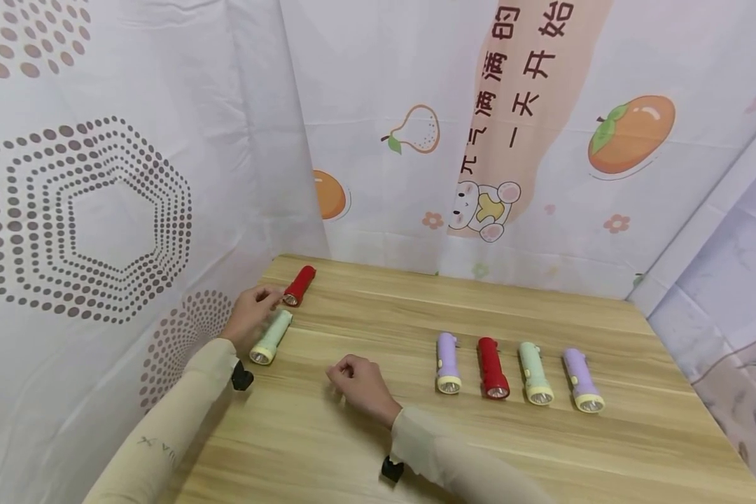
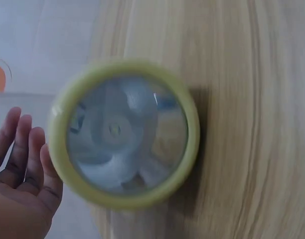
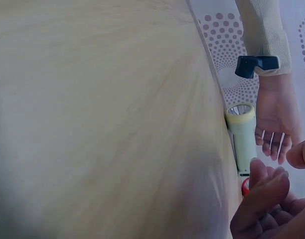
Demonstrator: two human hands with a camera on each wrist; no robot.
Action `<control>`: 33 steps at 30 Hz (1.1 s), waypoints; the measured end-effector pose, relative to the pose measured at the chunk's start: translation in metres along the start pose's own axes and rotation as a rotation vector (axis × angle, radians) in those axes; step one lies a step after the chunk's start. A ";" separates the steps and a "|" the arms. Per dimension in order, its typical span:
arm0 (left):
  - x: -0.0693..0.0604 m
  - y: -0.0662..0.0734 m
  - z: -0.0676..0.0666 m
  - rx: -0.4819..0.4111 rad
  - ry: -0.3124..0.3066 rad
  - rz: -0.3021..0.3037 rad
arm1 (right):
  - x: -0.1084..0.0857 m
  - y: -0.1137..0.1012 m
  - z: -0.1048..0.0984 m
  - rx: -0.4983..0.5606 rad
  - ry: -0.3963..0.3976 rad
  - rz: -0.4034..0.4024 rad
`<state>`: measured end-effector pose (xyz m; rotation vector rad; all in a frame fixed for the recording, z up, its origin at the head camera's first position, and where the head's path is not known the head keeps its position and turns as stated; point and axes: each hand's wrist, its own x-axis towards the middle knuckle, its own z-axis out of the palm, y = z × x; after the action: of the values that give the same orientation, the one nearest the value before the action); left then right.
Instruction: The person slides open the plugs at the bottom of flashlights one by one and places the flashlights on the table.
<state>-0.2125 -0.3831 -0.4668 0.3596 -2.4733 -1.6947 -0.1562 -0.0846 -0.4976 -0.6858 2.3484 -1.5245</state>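
Observation:
My left hand [image 1: 256, 313] hovers at the table's left side, beside a green flashlight [image 1: 272, 339] with a yellow head. Its fingertips come near the lens end of a red flashlight [image 1: 299, 285] farther back; whether they touch it I cannot tell. In the left wrist view, the green flashlight's yellow-rimmed lens [image 2: 123, 133] looms large, with the left fingers [image 2: 35, 159] extended beside it. Over the middle of the table is my right hand [image 1: 362, 383], loosely curled and holding nothing. The right wrist view shows its fingers [image 3: 264, 196] loosely bent.
On the right stands a row of lying flashlights: purple [image 1: 447, 362], red [image 1: 493, 367], green [image 1: 535, 372] and another purple [image 1: 582, 379]. All lie on the wooden table [image 1: 302, 434]. Printed white curtains [image 1: 365, 63] hang along its back and left.

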 end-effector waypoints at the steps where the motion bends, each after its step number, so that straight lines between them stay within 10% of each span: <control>1: 0.001 -0.002 -0.002 0.018 0.005 -0.002 | 0.002 -0.001 0.003 0.002 -0.004 0.004; 9: 0.010 -0.020 -0.014 0.174 -0.017 0.035 | 0.018 -0.010 0.027 0.012 -0.024 0.004; 19: 0.013 -0.038 -0.019 0.151 -0.067 -0.113 | 0.039 -0.026 0.059 -0.006 -0.028 0.078; 33: 0.021 -0.031 -0.008 0.179 -0.118 -0.070 | 0.067 -0.038 0.088 -0.072 -0.024 0.183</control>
<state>-0.2273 -0.4069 -0.4932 0.3784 -2.7383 -1.5656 -0.1637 -0.2013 -0.4974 -0.4863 2.3839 -1.3530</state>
